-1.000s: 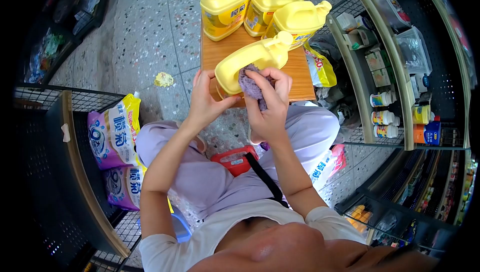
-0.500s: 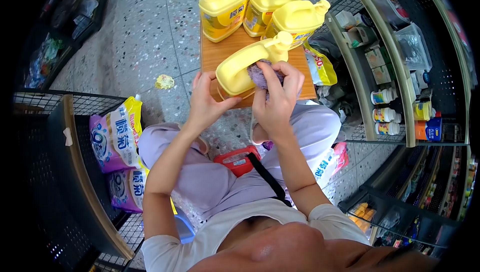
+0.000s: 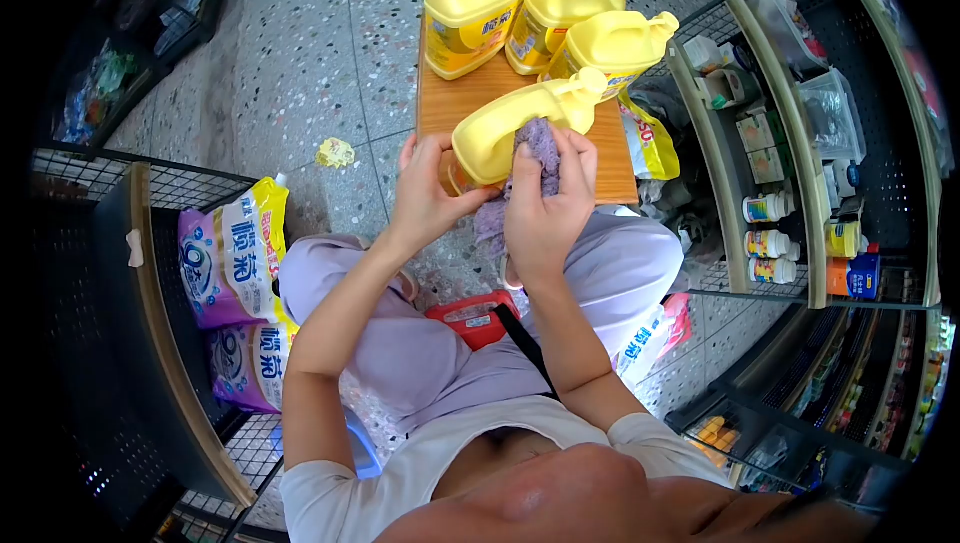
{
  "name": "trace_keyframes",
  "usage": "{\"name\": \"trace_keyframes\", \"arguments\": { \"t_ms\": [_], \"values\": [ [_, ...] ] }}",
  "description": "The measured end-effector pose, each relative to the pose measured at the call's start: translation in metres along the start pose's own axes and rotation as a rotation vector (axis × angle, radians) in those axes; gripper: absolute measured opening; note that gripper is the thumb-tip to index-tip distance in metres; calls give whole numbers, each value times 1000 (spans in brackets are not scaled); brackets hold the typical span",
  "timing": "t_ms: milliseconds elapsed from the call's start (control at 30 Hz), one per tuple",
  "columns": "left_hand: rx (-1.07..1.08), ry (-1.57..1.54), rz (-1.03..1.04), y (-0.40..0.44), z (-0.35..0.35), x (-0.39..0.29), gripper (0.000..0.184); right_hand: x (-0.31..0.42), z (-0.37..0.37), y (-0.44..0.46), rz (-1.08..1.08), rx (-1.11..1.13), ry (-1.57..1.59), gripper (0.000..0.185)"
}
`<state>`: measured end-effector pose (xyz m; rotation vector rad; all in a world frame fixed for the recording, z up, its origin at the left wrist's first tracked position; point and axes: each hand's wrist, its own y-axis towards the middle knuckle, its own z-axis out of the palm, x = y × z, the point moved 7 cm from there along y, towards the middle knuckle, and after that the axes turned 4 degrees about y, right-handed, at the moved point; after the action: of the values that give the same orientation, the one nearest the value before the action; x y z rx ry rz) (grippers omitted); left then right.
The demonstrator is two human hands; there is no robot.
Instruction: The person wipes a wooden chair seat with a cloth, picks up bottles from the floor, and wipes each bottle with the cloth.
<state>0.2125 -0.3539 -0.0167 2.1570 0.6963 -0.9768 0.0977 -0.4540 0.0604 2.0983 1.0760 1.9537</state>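
A yellow jug [image 3: 490,133] is tilted over the near part of a wooden stool [image 3: 455,103]. My left hand [image 3: 430,188] grips its lower left end between thumb and fingers. In my right hand [image 3: 548,198] is a purple cloth [image 3: 541,148], pinched against the jug's near side below its handle, with a loose end hanging between my hands. Behind stand three more yellow jugs, one at the left [image 3: 478,13], one in the middle [image 3: 562,8] and one at the right [image 3: 615,48], upright on the wood.
Purple bags [image 3: 225,263] lean by a dark shelf [image 3: 180,343] at the left. At the right, a shelf unit [image 3: 790,143] holds bottles and boxes. A red case [image 3: 475,318] lies between my legs. A yellow bag [image 3: 652,143] is beside the stool.
The view has shifted a little, moving the stool and jugs rightward in it. The cloth has bunched up higher by the handle, and its lower end now hangs out left of my right hand.
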Motion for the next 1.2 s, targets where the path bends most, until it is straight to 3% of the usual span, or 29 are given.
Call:
{"name": "trace_keyframes", "arguments": {
  "t_ms": [133, 433, 533, 733, 1033, 1200],
  "values": [
    [-20, 22, 60, -2, 1, 1, 61, 2, 9, -10, 75, 89, 123, 28],
    [-29, 42, 58, -4, 4, 4, 63, 16, 9, -23, -246, 145, -143, 29],
    [-24, 44, 59, -4, 5, 5, 64, 12, 7, -24, -300, 185, -168, 42],
    [-34, 45, 64, -5, 4, 4, 63, 4, -4, -30, -441, 240, -230, 42],
    [-28, 40, 42, -5, 0, -1, 59, -1, -25, -28, -307, 132, -267, 41],
    [-62, -7, 34, -6, 2, 4, 57, 28, -7, -36, -609, 287, -271, 42]
  ]
}}
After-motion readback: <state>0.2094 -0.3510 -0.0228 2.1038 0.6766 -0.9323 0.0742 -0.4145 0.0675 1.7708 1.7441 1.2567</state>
